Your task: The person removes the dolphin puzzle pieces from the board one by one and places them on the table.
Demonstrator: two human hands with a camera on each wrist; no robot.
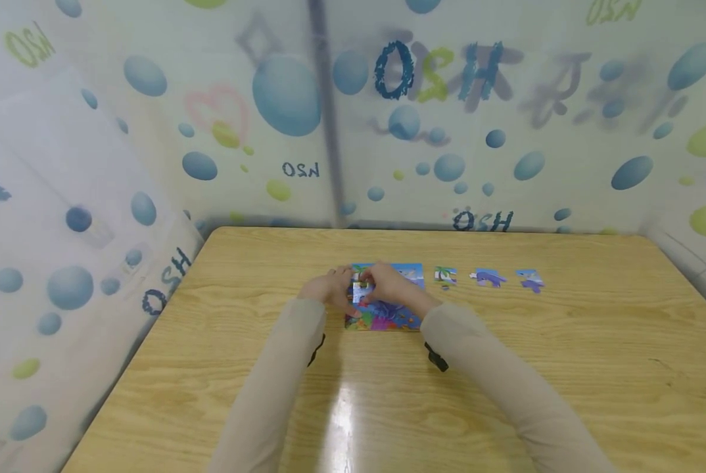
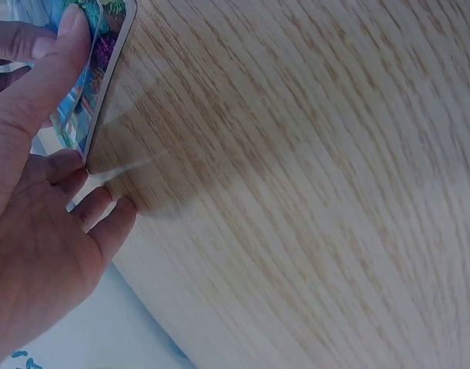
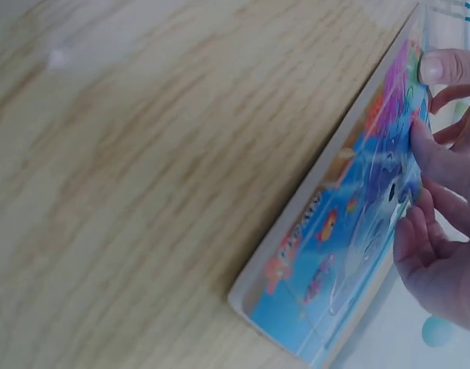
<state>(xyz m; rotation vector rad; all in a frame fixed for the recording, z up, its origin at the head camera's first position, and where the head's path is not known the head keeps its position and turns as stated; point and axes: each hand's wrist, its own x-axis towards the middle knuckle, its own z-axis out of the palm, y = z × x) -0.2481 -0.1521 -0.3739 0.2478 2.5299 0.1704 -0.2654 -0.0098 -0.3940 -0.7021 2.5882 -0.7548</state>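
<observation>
A jigsaw puzzle board (image 1: 385,322) with a bright undersea picture lies flat on the wooden table. My left hand (image 1: 332,289) holds the board's left side, its thumb on the picture and its other fingers by the edge; in the left wrist view the lower fingertips (image 2: 121,209) reach past a corner. Over the board's upper left part, my right hand (image 1: 388,284) pinches a small puzzle piece (image 1: 360,292) at a pale patch, partly covered by the fingers. The right wrist view shows the board (image 3: 335,254) edge-on, with both hands at its far side.
To the right of the board lie three loose puzzle pieces in a row: one with a palm tree (image 1: 445,276), a purple-blue one (image 1: 489,278) and another (image 1: 529,280). The wooden table (image 1: 566,368) meets a wall hung with dotted sheeting (image 1: 376,151) at the back.
</observation>
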